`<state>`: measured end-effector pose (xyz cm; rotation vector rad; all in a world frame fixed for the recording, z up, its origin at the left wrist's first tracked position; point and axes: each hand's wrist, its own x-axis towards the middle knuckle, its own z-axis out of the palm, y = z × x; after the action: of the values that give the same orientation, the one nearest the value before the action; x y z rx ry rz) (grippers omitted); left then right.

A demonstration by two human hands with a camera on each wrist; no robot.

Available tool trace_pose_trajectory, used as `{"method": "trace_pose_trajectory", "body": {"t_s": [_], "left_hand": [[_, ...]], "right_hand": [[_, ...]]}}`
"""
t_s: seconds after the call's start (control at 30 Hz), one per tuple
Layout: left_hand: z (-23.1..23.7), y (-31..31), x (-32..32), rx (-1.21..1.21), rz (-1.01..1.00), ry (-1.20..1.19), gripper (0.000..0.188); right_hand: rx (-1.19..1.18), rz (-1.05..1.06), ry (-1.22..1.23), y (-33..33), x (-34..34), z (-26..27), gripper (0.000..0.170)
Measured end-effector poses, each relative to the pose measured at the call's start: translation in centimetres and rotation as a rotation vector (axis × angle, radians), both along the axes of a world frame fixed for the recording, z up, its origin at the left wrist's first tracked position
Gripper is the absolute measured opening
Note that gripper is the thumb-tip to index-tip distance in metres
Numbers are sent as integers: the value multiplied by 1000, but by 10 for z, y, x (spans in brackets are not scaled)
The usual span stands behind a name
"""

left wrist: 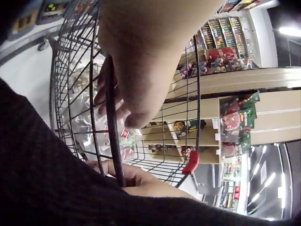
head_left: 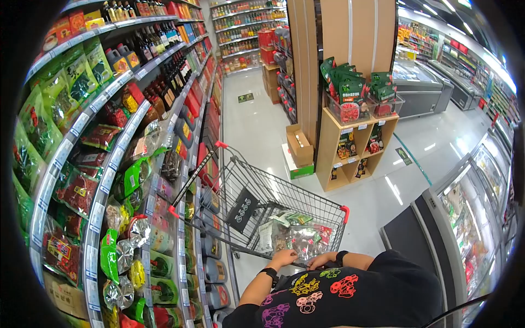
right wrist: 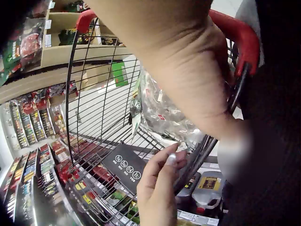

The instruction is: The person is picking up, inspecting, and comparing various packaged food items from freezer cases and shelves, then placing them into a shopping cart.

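Low in the middle of the head view, a clear bag with small red marks lies inside the cart, at the end nearest the person, with green and white packets beside it. Just below and left of the bag is the left hand, reaching over the rim; in the left wrist view its fingers show behind the dark bar, against the bag, and in the right wrist view, at lower centre, its thumb and forefinger come close together. Whether they pinch the bag's edge I cannot tell. Right of it, the right hand lies at the same rim, bent at the wrist, its fingertips mostly hidden, so its grip cannot be told either. Farther left in the cart stands a dark panel. A black shirt with coloured drawings fills the bottom of the frame. Shelves of packets and bottles run up the left side, a wooden stand rises right of centre, and a freezer sits at lower right.
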<state>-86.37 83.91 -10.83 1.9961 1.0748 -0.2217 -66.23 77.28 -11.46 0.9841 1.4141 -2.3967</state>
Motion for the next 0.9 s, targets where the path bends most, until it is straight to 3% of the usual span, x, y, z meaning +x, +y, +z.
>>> {"method": "trace_pose_trajectory", "body": {"t_s": [0.1,0.2,0.3,0.37,0.43,0.5,0.57,0.77,0.9], "left_hand": [[31,1,3,-55,201,-138,33],[12,11,6,60,222,-191,30],[15,16,8,208,64,-65,28],[16,14,3,224,63,43,30],[22,26,3,260,69,138,32],[17,34,0,355,59,238,34],[12,33,-6,466,35,255,32],[34,38,2,284,0,324,37],[27,44,8,234,9,319,38]], "right_hand": [[-6,-1,-11,12,8,-10,25],[120,-69,-79,19,17,-21,27],[71,-96,-82,24,21,16,29],[22,-105,-36,27,23,-9,29],[-21,-97,-58,37,26,2,27],[95,-12,-43,42,21,15,32],[154,-79,-7,41,21,-2,33],[-66,-168,-40,46,27,-8,28],[-292,-481,-53,49,37,-30,23]]}}
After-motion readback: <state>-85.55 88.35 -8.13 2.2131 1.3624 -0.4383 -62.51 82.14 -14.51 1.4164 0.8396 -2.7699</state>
